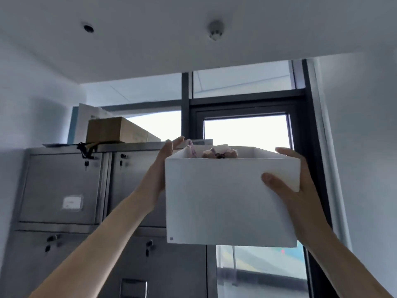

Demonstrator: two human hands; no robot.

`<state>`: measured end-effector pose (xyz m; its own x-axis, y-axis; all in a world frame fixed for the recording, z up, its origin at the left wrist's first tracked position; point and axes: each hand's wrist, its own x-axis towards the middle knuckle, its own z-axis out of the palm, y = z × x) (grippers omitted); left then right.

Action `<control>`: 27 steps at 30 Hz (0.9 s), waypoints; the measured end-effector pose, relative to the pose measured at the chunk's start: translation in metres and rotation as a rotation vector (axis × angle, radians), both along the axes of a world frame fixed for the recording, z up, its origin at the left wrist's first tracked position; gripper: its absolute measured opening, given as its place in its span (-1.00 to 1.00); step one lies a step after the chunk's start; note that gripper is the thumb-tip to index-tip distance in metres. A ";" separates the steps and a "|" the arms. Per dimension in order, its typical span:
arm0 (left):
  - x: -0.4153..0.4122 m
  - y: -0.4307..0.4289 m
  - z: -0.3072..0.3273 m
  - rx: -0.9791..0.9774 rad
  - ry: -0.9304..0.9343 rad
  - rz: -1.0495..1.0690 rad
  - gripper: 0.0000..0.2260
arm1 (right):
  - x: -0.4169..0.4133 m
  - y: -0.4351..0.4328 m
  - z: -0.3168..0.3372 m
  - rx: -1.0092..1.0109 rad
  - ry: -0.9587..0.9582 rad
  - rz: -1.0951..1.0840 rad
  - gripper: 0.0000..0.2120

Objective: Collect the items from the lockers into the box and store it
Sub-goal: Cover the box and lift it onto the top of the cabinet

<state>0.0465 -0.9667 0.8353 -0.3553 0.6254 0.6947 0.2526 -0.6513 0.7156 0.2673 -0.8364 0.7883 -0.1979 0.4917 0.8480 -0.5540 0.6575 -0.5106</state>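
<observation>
Held high by grey steel lockers (pixel 60 186), the open white rectangular box (pixel 214 201) (loaded) could tip: left hand (pixel 169 149) presses flat-fingered, right hand (pixel 300 198) grips a corner.

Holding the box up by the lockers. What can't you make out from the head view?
Head view:
1. Items in the white box: only their tops show; the box's front wall hides the rest.
2. Top of the lockers right of the cardboard box: hidden behind the white box and left hand.
3. Door label: blurred, unreadable.
4. Right hand: most fingers hidden behind the box's side.
</observation>
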 end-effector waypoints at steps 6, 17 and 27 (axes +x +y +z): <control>0.025 0.013 0.000 0.194 0.192 0.182 -0.22 | 0.007 0.027 0.036 -0.008 0.049 -0.026 -0.62; 0.031 0.026 0.038 0.419 0.337 0.243 -0.48 | -0.012 0.046 0.107 0.245 0.131 -0.076 -0.62; -0.043 0.046 0.124 0.533 0.385 0.255 -0.49 | -0.061 0.049 0.184 0.425 0.205 -0.039 -0.58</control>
